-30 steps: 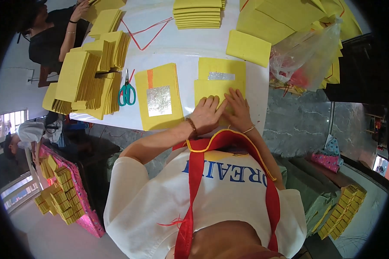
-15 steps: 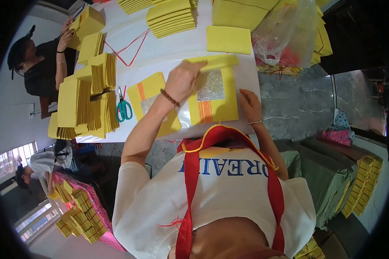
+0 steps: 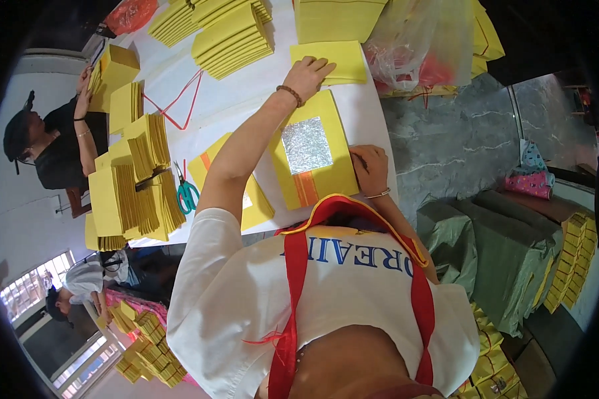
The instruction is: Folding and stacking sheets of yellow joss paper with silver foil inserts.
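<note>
A yellow paper stack lies before me on the white table, with a silver foil square and an orange strip on top. Beyond it, my left hand rests on a yellow paper pack, fingers spread over its near left part. My right hand sits against the right edge of the foil-topped stack, fingers loosely bent and apart from the thumb. Partly behind my left forearm is a second yellow stack with an orange strip and foil.
Green-handled scissors lie left, near upright yellow bundles. A red string and more bundles are farther back. A clear plastic bag stands far right. Two people work at left. Grey-green wrapped bales stand right.
My left hand has moved from the far edge of the foil-topped stack to the yellow pack beyond it. My right hand has come in against the stack's side, its fingers more bent.
</note>
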The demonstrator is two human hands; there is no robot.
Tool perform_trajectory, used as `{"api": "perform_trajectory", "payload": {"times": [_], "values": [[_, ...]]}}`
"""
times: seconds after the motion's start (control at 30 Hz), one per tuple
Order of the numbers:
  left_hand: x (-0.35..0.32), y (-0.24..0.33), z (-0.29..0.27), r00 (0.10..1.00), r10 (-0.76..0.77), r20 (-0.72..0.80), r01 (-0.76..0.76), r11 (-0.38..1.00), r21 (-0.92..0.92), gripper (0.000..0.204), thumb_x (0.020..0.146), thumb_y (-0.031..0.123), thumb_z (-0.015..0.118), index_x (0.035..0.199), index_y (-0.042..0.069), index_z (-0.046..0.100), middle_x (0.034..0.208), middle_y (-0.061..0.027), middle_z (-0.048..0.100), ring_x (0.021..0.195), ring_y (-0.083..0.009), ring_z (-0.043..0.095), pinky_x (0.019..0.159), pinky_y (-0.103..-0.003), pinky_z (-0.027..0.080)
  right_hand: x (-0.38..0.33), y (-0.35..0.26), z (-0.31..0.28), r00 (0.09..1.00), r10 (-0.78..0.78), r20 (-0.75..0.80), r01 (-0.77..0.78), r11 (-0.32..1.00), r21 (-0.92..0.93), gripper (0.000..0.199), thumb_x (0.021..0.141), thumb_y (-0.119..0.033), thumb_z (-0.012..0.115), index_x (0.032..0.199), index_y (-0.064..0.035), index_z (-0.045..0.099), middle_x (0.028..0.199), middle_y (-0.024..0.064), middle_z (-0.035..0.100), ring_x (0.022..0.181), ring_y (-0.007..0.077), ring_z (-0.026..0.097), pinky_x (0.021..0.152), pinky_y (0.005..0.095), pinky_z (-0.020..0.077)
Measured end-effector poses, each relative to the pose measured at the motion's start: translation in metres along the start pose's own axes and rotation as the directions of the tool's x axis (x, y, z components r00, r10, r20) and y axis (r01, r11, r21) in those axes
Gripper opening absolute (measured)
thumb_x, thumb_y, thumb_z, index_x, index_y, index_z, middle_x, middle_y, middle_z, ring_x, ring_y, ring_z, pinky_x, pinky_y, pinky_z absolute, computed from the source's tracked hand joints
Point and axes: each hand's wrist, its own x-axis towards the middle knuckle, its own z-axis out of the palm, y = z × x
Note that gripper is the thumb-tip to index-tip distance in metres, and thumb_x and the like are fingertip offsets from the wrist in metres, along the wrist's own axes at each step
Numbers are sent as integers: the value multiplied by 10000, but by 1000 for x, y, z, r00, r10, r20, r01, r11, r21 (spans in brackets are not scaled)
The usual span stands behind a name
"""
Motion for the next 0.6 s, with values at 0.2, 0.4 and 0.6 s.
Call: {"api": "perform_trajectory", "payload": {"times": [0.2,0.4,0.6], "values": [[10,7,-5,967,-160,200,170,985,-35,407,879,308,472,1262,171,480,1295,-63,451,1147,-277,405,881,-433,399,-1,2,-1,999,32,22,-31,997,-71,146,743,-63,604,877,-107,641,862,25,642,853,253,544,768,363,394],[10,-5,-15,972,-196,133,222,947,-231,332,859,260,487,1160,151,576,1203,-81,538,1072,-310,483,896,-403,414,-6,6,5,989,147,-32,-141,978,153,246,788,-76,575,1031,-66,614,988,84,615,933,249,542,812,339,410],[-69,4,-52,923,-386,2,266,634,-726,560,716,387,663,1192,123,534,1385,-146,334,1128,-351,457,845,-574,394,13,-8,-4,986,85,147,-122,955,270,295,803,-103,583,1097,-69,579,1074,100,568,998,235,532,808,307,432]]}}
